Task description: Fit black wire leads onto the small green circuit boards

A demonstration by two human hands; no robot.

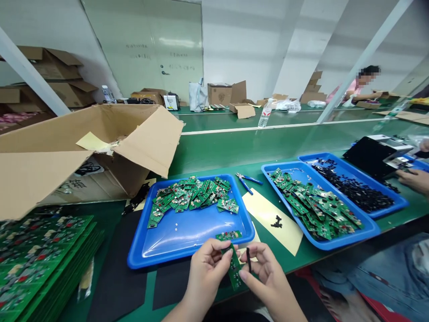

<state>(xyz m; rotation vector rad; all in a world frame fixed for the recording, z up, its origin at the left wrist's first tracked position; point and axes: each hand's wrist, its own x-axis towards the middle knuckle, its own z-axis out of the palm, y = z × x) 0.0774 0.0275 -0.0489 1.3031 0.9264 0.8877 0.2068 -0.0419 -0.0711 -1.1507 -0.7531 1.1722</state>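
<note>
Containers first. Glossy blue plastic tray [161,246] in front: small green circuit boards [191,194] heaped along its back half, few whitish crumbs on bare floor, one loose green board [228,235] by the front rim. Second blue plastic tray [371,229] to the right: heaped with similar boards. Third blue plastic tray [400,205] beyond it: loose small black parts [355,188]. Open brown cardboard box [150,138] at left: cream paper at its mouth, deeper contents hidden.

Grip: left hand [212,264] pinches the upper end of a narrow green circuit board [234,270], thumb against fingers. Board sits between the hands, tilted, lower end free, just off the front tray's near rim. Right hand [266,272] closed on a thin black strip [248,259], near upright, just right of the board. Right thumb tip's at the board's edge; can't tell if it's touching.
</note>
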